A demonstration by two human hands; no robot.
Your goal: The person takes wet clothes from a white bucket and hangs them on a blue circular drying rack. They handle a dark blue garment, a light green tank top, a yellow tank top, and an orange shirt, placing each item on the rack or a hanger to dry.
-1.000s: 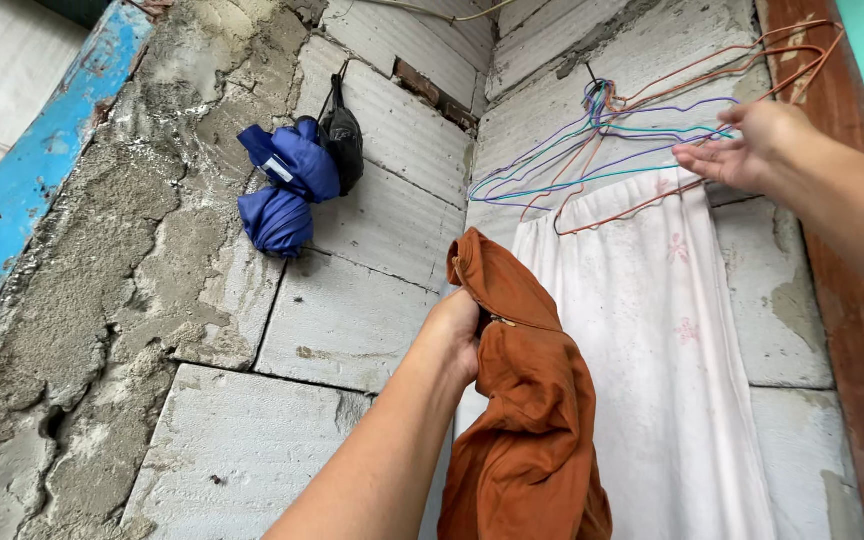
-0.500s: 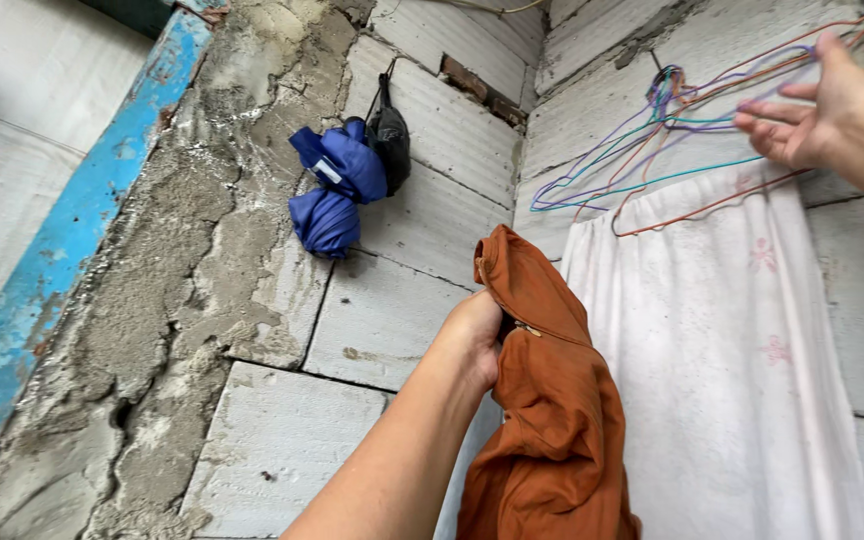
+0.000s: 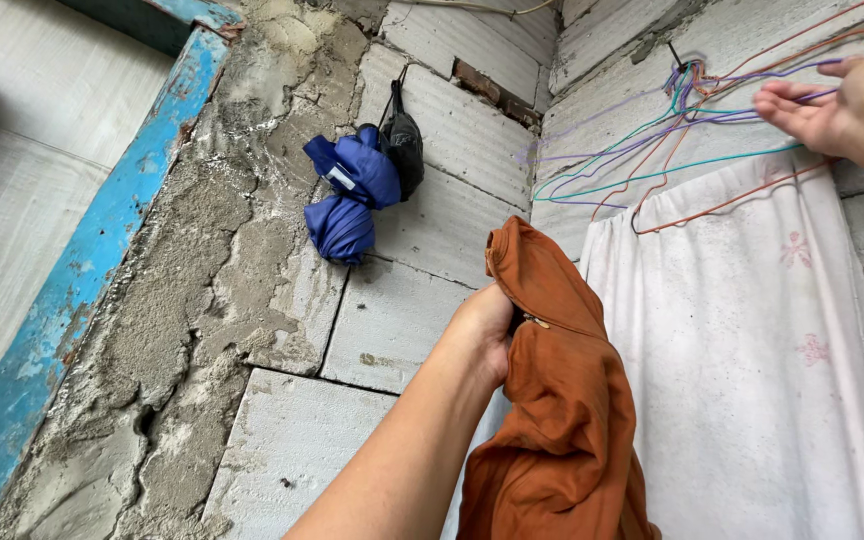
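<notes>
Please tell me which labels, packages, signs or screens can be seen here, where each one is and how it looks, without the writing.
Small white rectangular label: on the folded blue fabric umbrella hanging on the grey block wall, left of the left hand; its print is too small to tell.
No packages, signs or screens show.

Rust-orange garment (image 3: 557,400) lower centre, white cloth (image 3: 752,350) with faint pink flowers right, royal-blue umbrella (image 3: 347,195) upper centre, multicoloured wire hangers (image 3: 652,150) upper right.
</notes>
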